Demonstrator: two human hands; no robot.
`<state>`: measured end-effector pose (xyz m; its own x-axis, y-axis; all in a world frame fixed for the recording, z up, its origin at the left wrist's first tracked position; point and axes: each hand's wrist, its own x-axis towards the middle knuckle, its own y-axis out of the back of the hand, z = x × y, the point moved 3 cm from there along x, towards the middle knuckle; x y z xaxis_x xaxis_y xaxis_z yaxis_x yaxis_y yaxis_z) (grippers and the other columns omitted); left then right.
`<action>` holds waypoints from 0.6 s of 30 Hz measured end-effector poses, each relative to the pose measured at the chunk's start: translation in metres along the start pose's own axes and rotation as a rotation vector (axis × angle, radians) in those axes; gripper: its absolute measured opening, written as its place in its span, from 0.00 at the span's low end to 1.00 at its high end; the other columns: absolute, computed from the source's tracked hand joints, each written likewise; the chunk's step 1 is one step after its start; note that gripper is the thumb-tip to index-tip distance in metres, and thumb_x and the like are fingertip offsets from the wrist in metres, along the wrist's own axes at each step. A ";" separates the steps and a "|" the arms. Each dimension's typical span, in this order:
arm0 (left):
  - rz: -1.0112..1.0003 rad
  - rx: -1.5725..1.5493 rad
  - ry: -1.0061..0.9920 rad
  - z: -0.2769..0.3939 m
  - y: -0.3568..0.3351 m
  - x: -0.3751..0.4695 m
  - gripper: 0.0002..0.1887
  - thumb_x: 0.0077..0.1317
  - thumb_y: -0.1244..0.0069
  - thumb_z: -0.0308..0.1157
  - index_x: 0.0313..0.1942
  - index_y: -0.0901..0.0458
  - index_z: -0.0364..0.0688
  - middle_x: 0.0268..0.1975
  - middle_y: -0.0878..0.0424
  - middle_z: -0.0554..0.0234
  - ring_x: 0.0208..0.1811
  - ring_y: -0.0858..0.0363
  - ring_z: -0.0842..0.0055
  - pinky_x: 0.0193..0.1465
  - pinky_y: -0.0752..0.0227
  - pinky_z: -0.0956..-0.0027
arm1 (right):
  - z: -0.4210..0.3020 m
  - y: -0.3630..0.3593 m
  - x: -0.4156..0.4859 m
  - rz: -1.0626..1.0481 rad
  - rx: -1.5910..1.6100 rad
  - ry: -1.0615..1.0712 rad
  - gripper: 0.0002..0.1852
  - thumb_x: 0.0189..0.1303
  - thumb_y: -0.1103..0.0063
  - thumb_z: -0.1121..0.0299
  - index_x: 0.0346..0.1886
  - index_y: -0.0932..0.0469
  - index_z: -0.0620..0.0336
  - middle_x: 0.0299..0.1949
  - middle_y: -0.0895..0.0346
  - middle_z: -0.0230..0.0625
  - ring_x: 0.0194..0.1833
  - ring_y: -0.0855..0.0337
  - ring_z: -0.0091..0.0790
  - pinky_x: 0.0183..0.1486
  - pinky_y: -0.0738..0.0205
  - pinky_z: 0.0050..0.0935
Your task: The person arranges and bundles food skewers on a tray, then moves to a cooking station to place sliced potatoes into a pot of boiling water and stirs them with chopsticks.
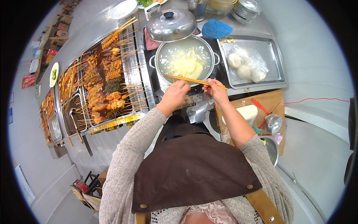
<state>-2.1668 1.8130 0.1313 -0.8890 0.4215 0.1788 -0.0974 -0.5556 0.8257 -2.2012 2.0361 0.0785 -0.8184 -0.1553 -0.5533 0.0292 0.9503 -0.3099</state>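
My right hand [214, 90] grips a pair of wooden chopsticks [195, 80], which point left across the front of a two-handled metal pot [157, 56]. Pale yellow food [186, 65], perhaps sheets of dough, lies in the pot's cloudy, glistening water. At the pot's front rim is my left hand [177, 92], its fingers bent together just below the chopstick tips. Whether those fingers pinch anything is hidden. A domed steel lid [171, 25] with a black knob leans behind the pot, overlapping its back rim.
Left of the pot, metal trays [105, 84] hold many skewers in dark sauce, sticks jutting towards the pot. To the right is a steel tray [275, 67] with bagged dough balls [244, 67]. A blue cloth [216, 28] lies behind. A red cord [313, 99] crosses the right side.
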 end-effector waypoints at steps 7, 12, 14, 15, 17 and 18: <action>0.152 0.056 -0.041 0.007 0.017 -0.011 0.10 0.64 0.40 0.27 0.46 0.13 0.41 0.48 0.15 0.59 0.52 0.17 0.60 0.57 0.22 0.60 | 0.000 0.000 0.000 0.001 0.016 0.011 0.17 0.76 0.37 0.58 0.51 0.18 0.65 0.39 0.14 0.38 0.39 0.12 0.29 0.44 0.17 0.25; 0.114 0.035 -0.022 0.008 0.025 -0.011 0.12 0.64 0.38 0.29 0.48 0.12 0.42 0.48 0.13 0.61 0.51 0.15 0.61 0.55 0.20 0.60 | 0.001 0.000 0.002 -0.005 0.018 0.017 0.17 0.76 0.37 0.59 0.51 0.19 0.65 0.39 0.14 0.38 0.39 0.12 0.29 0.44 0.17 0.26; 0.086 0.006 -0.011 0.007 0.027 -0.010 0.12 0.65 0.38 0.30 0.48 0.11 0.43 0.49 0.13 0.62 0.52 0.15 0.61 0.55 0.20 0.60 | 0.001 0.001 0.003 -0.011 0.022 0.019 0.16 0.76 0.37 0.59 0.51 0.19 0.65 0.39 0.14 0.38 0.39 0.12 0.29 0.44 0.17 0.26; 0.064 0.010 -0.008 0.006 0.028 -0.010 0.12 0.66 0.38 0.30 0.49 0.11 0.43 0.49 0.13 0.61 0.52 0.15 0.61 0.55 0.20 0.60 | 0.001 0.001 0.004 -0.014 0.025 0.020 0.16 0.76 0.38 0.59 0.51 0.19 0.65 0.39 0.14 0.38 0.39 0.12 0.29 0.44 0.17 0.25; 0.011 0.011 -0.016 0.003 0.028 -0.008 0.11 0.67 0.39 0.30 0.49 0.11 0.44 0.49 0.12 0.61 0.52 0.14 0.61 0.55 0.19 0.59 | 0.002 0.002 0.005 -0.013 0.025 0.017 0.16 0.76 0.38 0.59 0.51 0.19 0.65 0.38 0.14 0.38 0.39 0.12 0.29 0.43 0.17 0.25; 0.004 0.010 -0.023 0.000 0.027 -0.007 0.10 0.67 0.40 0.30 0.48 0.11 0.44 0.49 0.12 0.61 0.52 0.14 0.61 0.55 0.19 0.60 | 0.003 0.002 0.005 -0.009 0.022 0.013 0.16 0.76 0.38 0.59 0.51 0.19 0.65 0.38 0.14 0.37 0.38 0.12 0.28 0.43 0.17 0.25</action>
<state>-2.1635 1.7954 0.1528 -0.8786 0.4364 0.1941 -0.0896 -0.5499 0.8304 -2.2038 2.0364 0.0729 -0.8260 -0.1597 -0.5405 0.0345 0.9429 -0.3313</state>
